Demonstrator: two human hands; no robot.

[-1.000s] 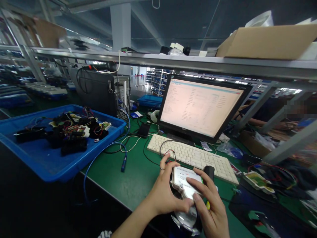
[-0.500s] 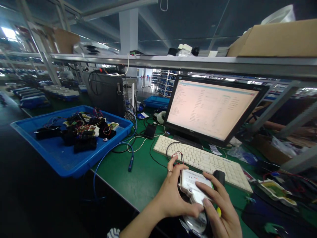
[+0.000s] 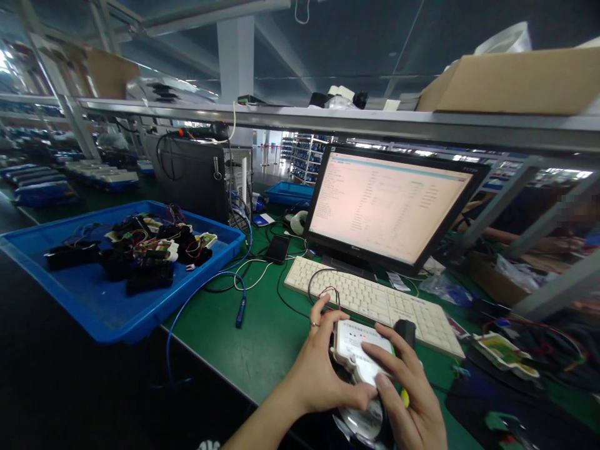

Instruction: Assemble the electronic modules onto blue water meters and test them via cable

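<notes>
A white plastic device with printed text and a small red light is between my two hands, near the front edge of the green table. My left hand grips its left side, thumb at the lower edge and fingers at the upper left corner. From the right, my right hand wraps round it, with fingers lying on its top face. Below the white part shows a clear round cover, partly hidden by my hands. Red and black wires stand out beyond my left fingertips.
A white keyboard and a lit monitor stand behind my hands. To the left, a blue tray holds wired black parts. A blue cable and a black phone lie on the table. An opened circuit board part sits at the right.
The whole view has shifted slightly, so most things appear a little further left. Both hands keep the same hold on the white device.
</notes>
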